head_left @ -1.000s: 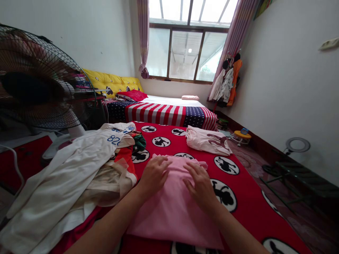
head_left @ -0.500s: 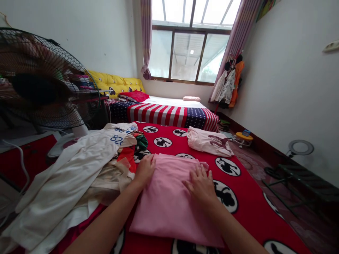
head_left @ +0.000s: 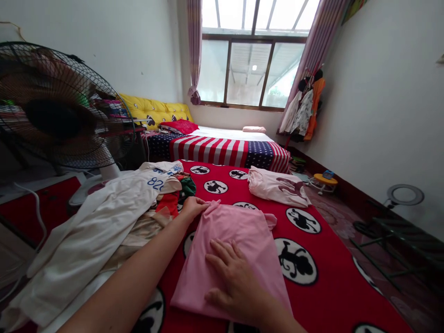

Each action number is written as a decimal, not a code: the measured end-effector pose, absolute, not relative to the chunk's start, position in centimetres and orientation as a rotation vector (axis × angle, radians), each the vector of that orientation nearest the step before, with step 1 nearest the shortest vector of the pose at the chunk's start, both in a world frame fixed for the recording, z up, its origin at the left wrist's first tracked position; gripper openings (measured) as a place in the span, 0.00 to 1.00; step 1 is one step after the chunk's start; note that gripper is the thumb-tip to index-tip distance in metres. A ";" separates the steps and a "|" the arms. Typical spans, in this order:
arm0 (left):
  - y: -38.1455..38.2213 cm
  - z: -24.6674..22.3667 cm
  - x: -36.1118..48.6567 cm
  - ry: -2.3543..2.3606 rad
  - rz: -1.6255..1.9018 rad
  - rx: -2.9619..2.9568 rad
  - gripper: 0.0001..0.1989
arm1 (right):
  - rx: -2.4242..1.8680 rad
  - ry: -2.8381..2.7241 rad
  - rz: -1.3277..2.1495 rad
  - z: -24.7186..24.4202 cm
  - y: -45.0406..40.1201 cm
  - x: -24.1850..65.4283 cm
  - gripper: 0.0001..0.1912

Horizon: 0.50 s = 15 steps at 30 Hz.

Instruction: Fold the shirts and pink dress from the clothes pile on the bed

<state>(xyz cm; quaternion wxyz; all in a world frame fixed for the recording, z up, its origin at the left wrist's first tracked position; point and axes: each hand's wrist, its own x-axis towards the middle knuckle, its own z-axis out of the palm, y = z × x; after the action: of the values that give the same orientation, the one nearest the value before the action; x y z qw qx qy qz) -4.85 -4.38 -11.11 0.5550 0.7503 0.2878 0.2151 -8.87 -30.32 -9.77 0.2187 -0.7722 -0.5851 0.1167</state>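
Observation:
A folded pink garment (head_left: pixel 229 222), perhaps a shirt, lies in front of me on a red blanket (head_left: pixel 329 259) printed with black figures in white circles. At its far left corner, my left hand (head_left: pixel 194 206) pinches the cloth, and small creases run from the fingertips. My right hand (head_left: pixel 234 280) rests flat on the middle of the garment with its fingers apart. A bit of pink fabric sticks out at the far right corner. To the left, close by my left forearm, is a heap of clothes with a white shirt (head_left: pixel 114 208) marked in blue on top.
A folded pale pink shirt (head_left: pixel 277 185) lies farther back on the blanket. A large fan (head_left: pixel 55 115) stands at the left. Beyond is a bed with a striped and starred cover (head_left: pixel 215 151). On the right floor are a yellow stool (head_left: pixel 325 179) and a dark green rack (head_left: pixel 398 240).
My right hand has slid from the garment's far right part towards me and left, onto its middle. My left hand has closed on the far left corner, lifting it slightly.

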 end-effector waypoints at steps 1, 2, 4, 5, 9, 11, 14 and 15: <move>-4.2 -11.3 -4.6 0.709 0.573 1.751 0.16 | -2.130 -1.640 0.321 -9.8 -30.3 -8.8 0.36; -4.1 -11.4 -4.3 0.732 0.637 1.731 0.15 | -2.122 -1.661 0.313 -9.8 -30.4 -8.8 0.37; -4.1 -11.3 -4.2 0.749 0.745 1.707 0.13 | -2.109 -1.702 0.263 -9.6 -30.7 -9.0 0.38; -4.3 -11.0 -4.4 0.741 0.788 1.706 0.13 | -2.104 -1.721 0.224 -9.5 -31.0 -9.2 0.39; -5.8 -9.3 -6.2 0.618 0.889 1.758 0.16 | -2.171 -1.740 0.045 -10.4 -32.1 -10.6 0.41; -7.1 -8.8 -7.6 0.525 0.886 1.796 0.14 | -2.256 -1.705 -0.106 -11.9 -32.4 -11.6 0.38; -8.8 -8.9 -9.4 0.436 0.871 1.822 0.13 | -2.285 -1.713 -0.493 -14.4 -32.2 -12.7 0.26; -9.3 -9.1 -9.9 0.421 0.879 1.826 0.13 | -2.271 -1.735 -0.608 -14.8 -32.0 -12.9 0.23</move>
<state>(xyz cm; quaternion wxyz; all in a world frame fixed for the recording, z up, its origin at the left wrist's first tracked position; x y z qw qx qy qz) -9.91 -9.27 -9.14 0.5107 0.7584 0.1748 0.3653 -12.87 -32.02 -14.83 0.1094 -0.7725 -0.5903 -0.2068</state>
